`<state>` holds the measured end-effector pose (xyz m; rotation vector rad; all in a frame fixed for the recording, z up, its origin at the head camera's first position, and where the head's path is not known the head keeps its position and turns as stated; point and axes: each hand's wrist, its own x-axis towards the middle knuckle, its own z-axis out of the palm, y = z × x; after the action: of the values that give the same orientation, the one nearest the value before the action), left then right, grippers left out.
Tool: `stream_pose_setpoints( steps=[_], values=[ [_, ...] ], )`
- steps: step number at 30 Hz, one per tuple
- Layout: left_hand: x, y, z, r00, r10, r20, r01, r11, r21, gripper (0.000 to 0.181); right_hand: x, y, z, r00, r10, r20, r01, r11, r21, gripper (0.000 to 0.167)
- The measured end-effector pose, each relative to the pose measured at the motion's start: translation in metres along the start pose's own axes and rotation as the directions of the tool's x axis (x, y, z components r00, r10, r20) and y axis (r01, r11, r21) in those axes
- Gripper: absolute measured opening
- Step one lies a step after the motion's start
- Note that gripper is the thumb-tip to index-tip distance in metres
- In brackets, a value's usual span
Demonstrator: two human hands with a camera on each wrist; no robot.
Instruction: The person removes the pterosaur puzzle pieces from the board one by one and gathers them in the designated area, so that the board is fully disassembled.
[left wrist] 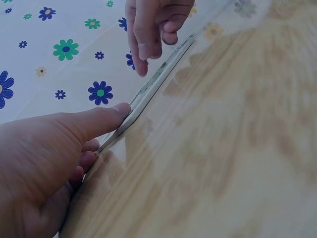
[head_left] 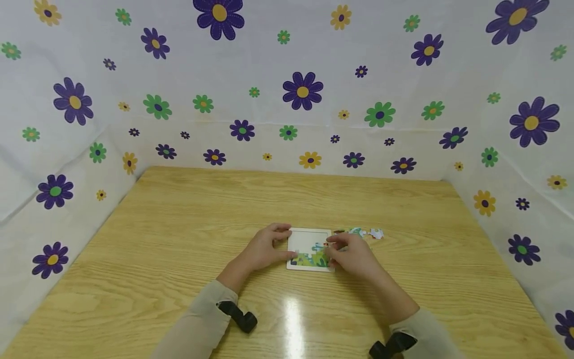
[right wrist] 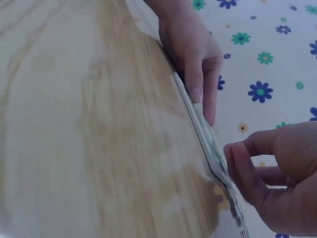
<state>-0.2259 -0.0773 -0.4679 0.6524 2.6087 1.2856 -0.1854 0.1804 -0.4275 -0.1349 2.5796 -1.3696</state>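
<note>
A square white puzzle tray (head_left: 309, 269) lies on the table, its lower part filled with green and blue pieces (head_left: 309, 259); the upper part shows bare white. My left hand (head_left: 264, 249) grips the tray's left side, its thumb (left wrist: 106, 121) on the rim and the other fingers curled at the edge. Over the tray's right side, my right hand (head_left: 356, 257) has thumb and fingertips drawn together at a small blue-and-red puzzle piece (head_left: 319, 246), partly hidden by the fingers. In the right wrist view the right hand (right wrist: 282, 173) is bent beside the tray (right wrist: 190, 111).
Several loose puzzle pieces (head_left: 376, 233) lie beyond my right hand, to the right of the tray. The wooden table (head_left: 202, 209) is bordered by a white cloth (head_left: 269, 65) with printed flowers at the back and sides.
</note>
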Motion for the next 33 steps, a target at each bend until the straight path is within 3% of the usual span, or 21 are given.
stream_pose_setpoints(
  steps=[3,9,17,24,29,33],
  values=[
    [0.0,-0.001,0.001,1.0,0.01,0.0,-0.01,1.0,0.001,0.07,0.0,-0.003,0.006,1.0,0.007,0.022,-0.006,1.0,-0.03,0.033],
    [-0.002,0.001,-0.001,0.999,0.044,0.012,-0.044,0.999,0.018,0.072,0.001,-0.008,0.012,0.999,0.032,-0.009,-0.032,0.997,-0.068,0.021],
    [-0.005,-0.002,-0.002,0.998,0.031,0.061,-0.034,0.998,0.047,0.089,0.003,-0.007,0.014,0.999,0.039,0.01,-0.038,0.995,-0.091,0.033],
    [-0.006,-0.006,-0.001,0.998,0.028,0.06,-0.032,0.998,0.054,0.089,0.004,-0.007,0.015,0.996,0.082,0.023,-0.081,0.996,-0.028,0.026],
    [-0.005,-0.004,-0.001,0.998,0.033,0.059,-0.036,0.998,0.051,0.088,0.002,-0.005,0.015,0.998,0.061,0.006,-0.061,0.998,-0.006,0.021],
    [-0.004,-0.002,-0.001,0.997,0.044,0.068,-0.049,0.997,0.064,0.088,0.0,0.0,0.011,0.998,0.05,0.034,-0.054,0.992,0.113,0.019]
  ],
)
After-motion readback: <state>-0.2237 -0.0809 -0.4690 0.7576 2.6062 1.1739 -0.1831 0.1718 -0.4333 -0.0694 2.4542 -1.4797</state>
